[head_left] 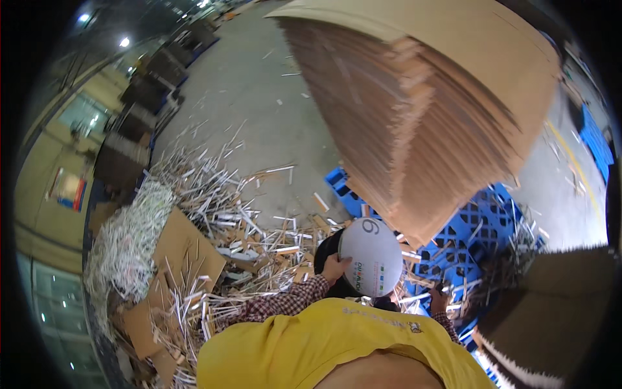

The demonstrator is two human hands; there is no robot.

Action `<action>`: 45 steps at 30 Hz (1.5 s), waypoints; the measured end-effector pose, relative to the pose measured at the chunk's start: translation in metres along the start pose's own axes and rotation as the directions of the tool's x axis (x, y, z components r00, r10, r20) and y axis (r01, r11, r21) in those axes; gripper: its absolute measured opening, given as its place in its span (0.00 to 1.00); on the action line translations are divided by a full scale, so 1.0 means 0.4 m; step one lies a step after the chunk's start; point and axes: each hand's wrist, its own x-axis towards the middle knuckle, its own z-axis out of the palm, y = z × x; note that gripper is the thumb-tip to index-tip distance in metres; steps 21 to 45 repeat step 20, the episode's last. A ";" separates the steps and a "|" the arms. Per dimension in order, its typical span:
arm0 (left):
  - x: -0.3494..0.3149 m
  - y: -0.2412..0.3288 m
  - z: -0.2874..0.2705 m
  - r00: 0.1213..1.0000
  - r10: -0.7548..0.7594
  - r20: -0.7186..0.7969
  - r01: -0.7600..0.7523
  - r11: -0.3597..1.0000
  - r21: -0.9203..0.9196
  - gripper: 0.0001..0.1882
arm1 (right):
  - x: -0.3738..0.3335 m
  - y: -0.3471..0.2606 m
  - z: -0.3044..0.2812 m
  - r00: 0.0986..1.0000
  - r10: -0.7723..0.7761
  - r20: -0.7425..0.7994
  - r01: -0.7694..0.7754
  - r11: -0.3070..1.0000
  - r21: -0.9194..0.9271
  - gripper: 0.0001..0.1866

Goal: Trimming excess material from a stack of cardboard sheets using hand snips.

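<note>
Just in front of my body is a round white disc point(370, 256) with coloured print, over a dark round shape that it partly hides. My left hand point(336, 268) is closed on the left edge of this disc, its fingers at the rim. Farther right, my right hand point(438, 300) hangs low beside a blue plastic pallet point(447, 259). Its fingers look curled, with something small and dark at them that I cannot make out. Beyond the disc, a tall stack of brown cardboard sheets point(389, 123) rests on the pallet.
Cardboard strips and white scraps point(259, 243) litter the floor ahead and left. A heap of shredded white strips point(133, 240) lies beside a leaning cardboard sheet point(184, 249). More cardboard with jagged edges point(551, 311) stands close on the right. Dark stacks point(123, 155) line the left wall.
</note>
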 end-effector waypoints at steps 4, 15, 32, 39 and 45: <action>-0.064 0.077 -0.172 0.974 -0.001 -0.228 -0.016 0.997 -0.072 0.13 | 0.036 -0.197 0.122 0.974 0.147 0.172 -0.134 0.987 -0.088 0.14; -0.075 -0.028 -0.705 0.827 -0.042 -0.561 -0.110 0.966 -0.234 0.15 | 0.172 -0.765 0.578 0.921 -0.309 0.239 0.293 0.951 0.101 0.15; -0.062 -0.050 -0.869 0.739 -0.161 -0.654 -0.048 0.956 -0.289 0.18 | 0.121 -1.075 0.687 0.835 -0.466 0.292 0.401 0.879 0.256 0.19; -0.062 -0.050 -0.869 0.739 -0.161 -0.654 -0.048 0.956 -0.289 0.18 | 0.121 -1.075 0.687 0.835 -0.466 0.292 0.401 0.879 0.256 0.19; -0.062 -0.050 -0.869 0.739 -0.161 -0.654 -0.048 0.956 -0.289 0.18 | 0.121 -1.075 0.687 0.835 -0.466 0.292 0.401 0.879 0.256 0.19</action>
